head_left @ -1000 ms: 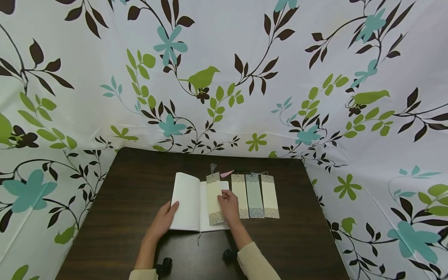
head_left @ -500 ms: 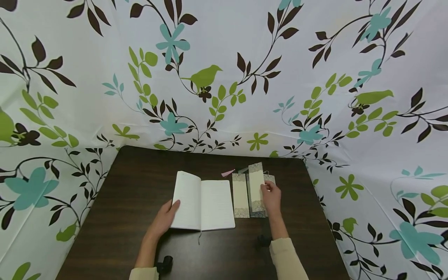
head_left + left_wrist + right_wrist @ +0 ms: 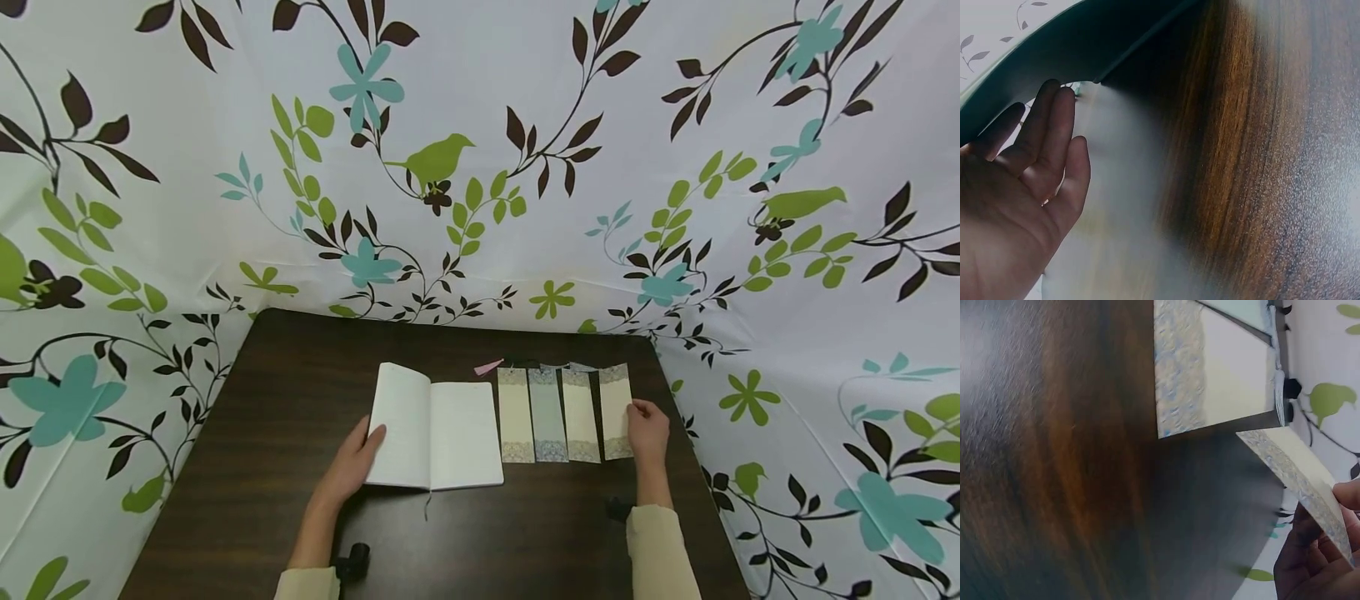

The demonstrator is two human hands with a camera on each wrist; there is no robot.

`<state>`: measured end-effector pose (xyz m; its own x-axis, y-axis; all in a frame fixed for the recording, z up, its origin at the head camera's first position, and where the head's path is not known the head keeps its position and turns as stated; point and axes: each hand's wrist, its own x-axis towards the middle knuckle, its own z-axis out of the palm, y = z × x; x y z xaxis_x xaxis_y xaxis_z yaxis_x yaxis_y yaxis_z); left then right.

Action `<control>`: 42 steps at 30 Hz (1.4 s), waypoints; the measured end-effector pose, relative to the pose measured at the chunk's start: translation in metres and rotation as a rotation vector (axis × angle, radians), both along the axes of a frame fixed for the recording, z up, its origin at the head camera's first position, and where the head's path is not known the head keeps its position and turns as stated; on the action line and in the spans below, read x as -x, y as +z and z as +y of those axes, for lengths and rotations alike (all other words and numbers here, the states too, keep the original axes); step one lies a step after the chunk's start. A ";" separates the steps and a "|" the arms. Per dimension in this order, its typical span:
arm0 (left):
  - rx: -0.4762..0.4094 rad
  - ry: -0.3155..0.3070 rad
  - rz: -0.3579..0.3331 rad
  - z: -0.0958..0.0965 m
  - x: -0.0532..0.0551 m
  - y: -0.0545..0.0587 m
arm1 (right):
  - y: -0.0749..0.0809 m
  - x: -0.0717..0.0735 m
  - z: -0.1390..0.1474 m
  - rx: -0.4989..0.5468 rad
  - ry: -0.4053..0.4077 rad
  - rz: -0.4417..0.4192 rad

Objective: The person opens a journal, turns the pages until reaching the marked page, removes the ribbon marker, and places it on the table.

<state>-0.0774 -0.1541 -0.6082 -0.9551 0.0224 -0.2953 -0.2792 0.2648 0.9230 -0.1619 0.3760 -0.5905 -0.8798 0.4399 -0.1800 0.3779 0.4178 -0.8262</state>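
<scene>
An open notebook [image 3: 465, 433] with white pages lies left of a row of bookmarks, its left side lifted off the table. My left hand [image 3: 354, 454] holds that lifted side, thumb on the page and fingers under the dark cover [image 3: 1041, 69]. My right hand [image 3: 649, 429] pinches a cream bookmark [image 3: 617, 410] by its right edge, at the right end of the row. In the right wrist view this bookmark [image 3: 1310, 481] is tilted up, its patterned band showing. Beside it lie another cream bookmark [image 3: 581, 417], a pale green one [image 3: 548, 417] and a further cream one [image 3: 515, 417].
A pink tassel [image 3: 488, 367] lies behind the notebook's top right corner. The dark wooden table [image 3: 480, 550] carries everything; its right edge runs close to my right hand. A patterned cloth [image 3: 480, 167] rises behind the table. A thin ribbon [image 3: 427, 504] hangs from the notebook's spine.
My right hand has carried the cream bookmark from over the notebook's right page, across the other bookmarks, to the right end of the row. My left hand has stayed on the notebook.
</scene>
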 end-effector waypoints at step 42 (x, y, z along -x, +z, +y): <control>-0.094 -0.052 0.071 0.041 0.017 0.032 | -0.041 -0.001 -0.036 -0.237 -0.140 0.115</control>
<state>-0.0949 -0.1131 -0.5765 -0.9703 0.0967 -0.2215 -0.2007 0.1889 0.9613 -0.1604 0.3401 -0.6316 -0.8163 0.5763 0.0392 0.3551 0.5542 -0.7528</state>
